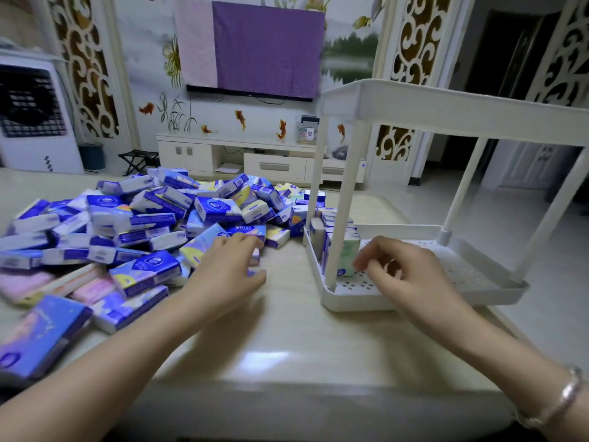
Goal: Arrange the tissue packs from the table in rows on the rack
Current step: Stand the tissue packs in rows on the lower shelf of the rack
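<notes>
Tissue packs (153,218) are heaped loose on the left and far-left part of the desk (287,339), mostly blue-and-white, a few pink ones at the near left. The white rack (414,295) is set on the right side of the desk, with a perforated lower tray and an upper shelf carried on posts. One row of packs (331,237) is stood upright along the tray's left wall, running from far to near; the nearest one is a green pack (347,256).

The left hand (226,269) is laid on the near edge of the heap, fingers loosely bent over a pack; whether that pack is gripped cannot be told, blur is too heavy. The right hand (398,269) is held over the lower tray, fingers curled, fingertips just beside the green pack; contact cannot be told. A bracelet (564,397) is worn on the right wrist.
</notes>
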Demonstrator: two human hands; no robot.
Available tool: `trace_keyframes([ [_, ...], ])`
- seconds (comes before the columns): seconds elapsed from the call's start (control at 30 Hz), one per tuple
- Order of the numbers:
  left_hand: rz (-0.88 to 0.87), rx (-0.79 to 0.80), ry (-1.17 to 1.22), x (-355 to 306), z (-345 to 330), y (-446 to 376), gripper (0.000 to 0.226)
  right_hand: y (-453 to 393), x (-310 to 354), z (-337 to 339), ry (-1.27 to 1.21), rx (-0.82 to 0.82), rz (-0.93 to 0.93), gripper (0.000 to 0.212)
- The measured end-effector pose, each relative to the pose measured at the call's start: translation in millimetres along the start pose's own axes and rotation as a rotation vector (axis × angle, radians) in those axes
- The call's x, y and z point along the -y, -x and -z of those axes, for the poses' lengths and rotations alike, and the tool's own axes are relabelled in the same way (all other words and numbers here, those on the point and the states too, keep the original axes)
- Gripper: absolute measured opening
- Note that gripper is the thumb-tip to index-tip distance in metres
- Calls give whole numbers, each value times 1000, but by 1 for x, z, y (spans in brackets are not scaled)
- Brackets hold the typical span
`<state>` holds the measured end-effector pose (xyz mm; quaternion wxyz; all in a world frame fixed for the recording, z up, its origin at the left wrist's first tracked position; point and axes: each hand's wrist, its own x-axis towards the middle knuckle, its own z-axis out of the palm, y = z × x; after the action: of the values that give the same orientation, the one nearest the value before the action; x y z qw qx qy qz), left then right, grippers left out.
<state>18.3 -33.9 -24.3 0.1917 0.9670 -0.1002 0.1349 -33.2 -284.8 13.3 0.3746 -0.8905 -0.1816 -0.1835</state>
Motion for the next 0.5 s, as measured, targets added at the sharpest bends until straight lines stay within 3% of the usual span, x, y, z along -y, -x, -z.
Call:
trace_keyframes([
  [0.13, -72, 8, -198, 26, 8, 17, 75, -3, 36, -29, -72, 107, 159, 19],
  [0.27, -34, -24, -87, 45, 20, 31, 93, -22, 47, -79, 14, 267, 234, 21],
  [0.33, -12, -129, -46, 54, 27, 34, 86, -37, 45, -106, 48, 301, 195, 37],
  [0.4, 15, -208, -44, 63, 34, 29, 62, -50, 43, -130, 100, 343, 109, 55],
  [0.43, 19, -211, -42, 67, 35, 25, 50, -55, 42, -139, 128, 366, 67, 61],
  [0.5, 16, -165, -47, 70, 33, 13, 49, -59, 41, -151, 188, 398, 28, 64],
])
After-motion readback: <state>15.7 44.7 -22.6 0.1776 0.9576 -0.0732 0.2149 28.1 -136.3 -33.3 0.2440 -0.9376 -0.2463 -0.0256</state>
